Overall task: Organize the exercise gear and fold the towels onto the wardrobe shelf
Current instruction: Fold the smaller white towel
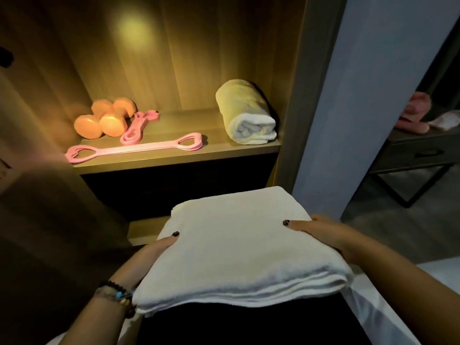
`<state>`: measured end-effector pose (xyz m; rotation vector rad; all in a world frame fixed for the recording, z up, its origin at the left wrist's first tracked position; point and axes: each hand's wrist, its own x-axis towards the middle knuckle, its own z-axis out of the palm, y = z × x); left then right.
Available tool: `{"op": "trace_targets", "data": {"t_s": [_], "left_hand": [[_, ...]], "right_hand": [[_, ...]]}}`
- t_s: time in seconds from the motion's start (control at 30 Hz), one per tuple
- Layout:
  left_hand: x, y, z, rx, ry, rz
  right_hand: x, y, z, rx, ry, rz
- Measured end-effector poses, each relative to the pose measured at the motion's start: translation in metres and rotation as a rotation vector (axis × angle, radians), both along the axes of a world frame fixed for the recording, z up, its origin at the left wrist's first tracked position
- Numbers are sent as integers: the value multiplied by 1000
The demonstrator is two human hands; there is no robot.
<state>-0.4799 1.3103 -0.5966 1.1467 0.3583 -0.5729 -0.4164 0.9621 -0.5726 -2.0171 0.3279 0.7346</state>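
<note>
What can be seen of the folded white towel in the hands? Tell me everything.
The folded white towel looks like thick terry cloth, folded into a flat rectangle with stacked layers showing at its near edge. It is carried level, below and in front of the wardrobe shelf. The left hand and right hand hold its sides, thumbs on top.

Bare shelf [199, 125] between bands [135, 148] and rolled towel [246, 113].

From where I stand, nothing readable shows anywhere: no label, brand, number or sign on anything in sight.
</note>
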Motion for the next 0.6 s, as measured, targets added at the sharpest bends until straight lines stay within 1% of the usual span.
{"op": "trace_targets", "data": {"t_s": [0.07, 0.1, 0.17, 0.2, 0.27, 0.3, 0.37, 0.43, 0.5, 0.53, 0.6], "left_hand": [[-3, -1, 2, -4, 30, 15], [-3, -6, 9, 69, 16, 23], [4, -10, 16, 289, -51, 12], [10, -9, 21, 450, -108, 2], [17, -1, 29, 654, -208, -81], [16, 4, 31, 676, -214, -122], [5, 16, 24, 697, -142, -185], [-11, 12, 19, 693, -88, -273], [-23, 0, 20, 745, -64, -329], [-26, -2, 24, 825, -84, -360], [-20, -3, 41, 1106, -143, -402]], "right_hand": [[1, 1, -1, 5, -14, 6], [4, 2, -1, -7, -42, 1], [8, 3, 5, -28, -119, -15], [9, 4, 11, -32, -154, -18], [8, -1, 19, -25, -195, -38], [5, -6, 23, -21, -199, -45], [-5, -14, 25, -37, -166, -28], [-18, -18, 22, -111, -112, 60], [-28, -15, 19, -266, -83, 195], [-28, -12, 23, -331, -84, 255], [-21, -4, 38, -427, -144, 345]]}}
